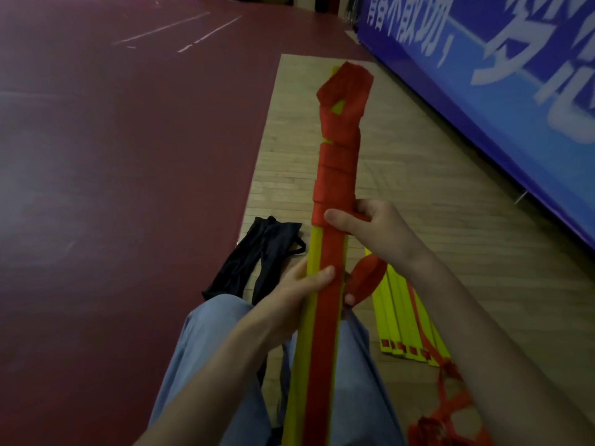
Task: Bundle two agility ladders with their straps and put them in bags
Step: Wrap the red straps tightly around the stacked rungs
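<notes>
A stack of yellow ladder rungs (310, 317) runs from my lap away from me, its far half wound in red strap (338, 162). My left hand (296, 291) grips the stack near its middle, thumb on top. My right hand (370, 230) pinches the red strap at the last wrap; a loose loop of strap (367, 275) hangs below it. The second ladder (409, 317), yellow rungs with red strap, lies on the floor to the right. Black bags (257, 255) lie on the floor to the left.
I sit on a pale wooden floor strip (434, 204) with blue-jeaned legs (225, 365) under the bundle. A dark red mat (128, 156) covers the left. A blue banner (499, 75) with white lettering stands along the right.
</notes>
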Demonstrator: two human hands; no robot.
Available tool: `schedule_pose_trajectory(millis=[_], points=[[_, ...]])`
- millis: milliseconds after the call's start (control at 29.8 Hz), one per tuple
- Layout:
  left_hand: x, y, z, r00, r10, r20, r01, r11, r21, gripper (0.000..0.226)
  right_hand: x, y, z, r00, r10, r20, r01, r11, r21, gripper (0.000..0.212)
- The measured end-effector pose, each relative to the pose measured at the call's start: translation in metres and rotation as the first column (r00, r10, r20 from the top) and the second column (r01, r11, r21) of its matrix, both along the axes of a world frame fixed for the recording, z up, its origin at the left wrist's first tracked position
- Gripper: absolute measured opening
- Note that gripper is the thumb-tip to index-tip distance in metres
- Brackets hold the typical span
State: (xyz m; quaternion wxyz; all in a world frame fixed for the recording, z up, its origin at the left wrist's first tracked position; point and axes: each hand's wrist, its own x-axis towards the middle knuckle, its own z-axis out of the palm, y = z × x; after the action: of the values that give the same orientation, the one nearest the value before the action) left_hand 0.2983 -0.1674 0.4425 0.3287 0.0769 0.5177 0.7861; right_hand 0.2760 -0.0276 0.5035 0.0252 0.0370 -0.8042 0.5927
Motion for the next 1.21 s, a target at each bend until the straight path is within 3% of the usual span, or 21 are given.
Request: schedule_pose_trajectory(millis=[134, 235, 336, 370, 437, 470, 504, 571, 605, 672, 773, 840, 941, 1008, 1075, 1142, 1209], points=[[0.005, 0.004, 0.005, 0.99, 0.081, -0.117, -0.093, 0.99, -0.103, 0.04, -0.002, -0.003, -0.003, 0.997, -0.072, -0.037, 0.077, 0.986, 0.148, 0.014], [0.004, 0.004, 0.009, 0.99, 0.018, -0.141, -0.025, 0.999, -0.047, 0.031, 0.003, 0.001, 0.004, 0.999, 0.044, 0.006, -0.044, 0.999, 0.013, 0.018], [0.011, 0.004, 0.013, 0.985, -0.162, -0.066, 0.172, 0.964, 0.202, 0.035, 0.011, 0.008, 0.002, 0.946, 0.316, 0.064, -0.284, 0.911, -0.3, 0.031], [0.011, 0.005, 0.011, 0.963, -0.266, -0.045, 0.267, 0.913, 0.309, 0.036, 0.013, 0.009, -0.001, 0.914, 0.404, 0.032, -0.364, 0.853, -0.374, 0.039], [0.011, 0.011, 0.005, 0.879, -0.462, -0.119, 0.451, 0.725, 0.52, 0.028, 0.014, 0.011, -0.006, 0.865, 0.501, -0.035, -0.465, 0.772, -0.434, 0.057], [0.009, 0.011, 0.002, 0.888, -0.428, -0.166, 0.443, 0.703, 0.557, 0.027, 0.014, 0.01, -0.007, 0.866, 0.499, -0.038, -0.462, 0.768, -0.443, 0.061], [0.007, 0.007, 0.003, 0.92, -0.357, -0.163, 0.386, 0.749, 0.538, 0.028, 0.013, 0.01, -0.009, 0.882, 0.47, -0.02, -0.43, 0.787, -0.443, 0.06], [0.009, 0.014, -0.001, 0.916, -0.393, -0.082, 0.378, 0.772, 0.511, 0.032, 0.012, 0.011, -0.011, 0.928, 0.371, 0.029, -0.331, 0.86, -0.388, 0.058], [0.008, 0.011, -0.001, 0.927, -0.375, -0.022, 0.346, 0.828, 0.441, 0.041, 0.009, 0.012, -0.014, 0.95, 0.308, 0.056, -0.271, 0.898, -0.347, 0.056], [0.005, 0.006, -0.004, 0.982, -0.188, -0.009, 0.187, 0.967, 0.175, 0.059, 0.007, 0.013, -0.02, 0.984, 0.138, 0.115, -0.103, 0.958, -0.266, 0.048], [0.008, 0.011, -0.002, 0.993, 0.0, -0.114, -0.02, 0.984, -0.177, 0.034, 0.007, 0.01, -0.022, 0.988, -0.062, 0.139, 0.073, 0.994, -0.077, 0.021], [0.014, 0.016, 0.0, 0.98, 0.091, -0.177, -0.134, 0.96, -0.247, 0.022, 0.01, 0.004, -0.019, 0.992, -0.064, 0.105, 0.07, 0.996, -0.061, 0.013], [0.011, 0.013, 0.006, 0.991, 0.108, -0.081, -0.115, 0.989, -0.088, 0.017, 0.012, 0.006, -0.016, 0.996, 0.07, 0.046, -0.064, 0.991, -0.117, 0.007], [0.008, 0.006, 0.011, 0.999, -0.049, -0.015, 0.051, 0.993, 0.103, 0.016, 0.012, 0.009, -0.017, 0.979, 0.191, 0.071, -0.175, 0.967, -0.187, 0.016], [0.006, 0.005, 0.012, 0.975, -0.223, 0.025, 0.207, 0.938, 0.278, 0.024, 0.012, 0.01, -0.02, 0.966, 0.238, 0.103, -0.205, 0.944, -0.257, 0.022], [0.005, 0.008, 0.007, 0.955, -0.281, 0.091, 0.236, 0.912, 0.335, 0.045, 0.014, 0.006, -0.017, 0.973, 0.199, 0.113, -0.165, 0.953, -0.255, 0.021], [0.006, 0.008, 0.002, 0.97, -0.197, 0.144, 0.16, 0.958, 0.238, 0.044, 0.017, 0.001, -0.017, 0.983, 0.114, 0.145, -0.08, 0.972, -0.221, 0.023]])
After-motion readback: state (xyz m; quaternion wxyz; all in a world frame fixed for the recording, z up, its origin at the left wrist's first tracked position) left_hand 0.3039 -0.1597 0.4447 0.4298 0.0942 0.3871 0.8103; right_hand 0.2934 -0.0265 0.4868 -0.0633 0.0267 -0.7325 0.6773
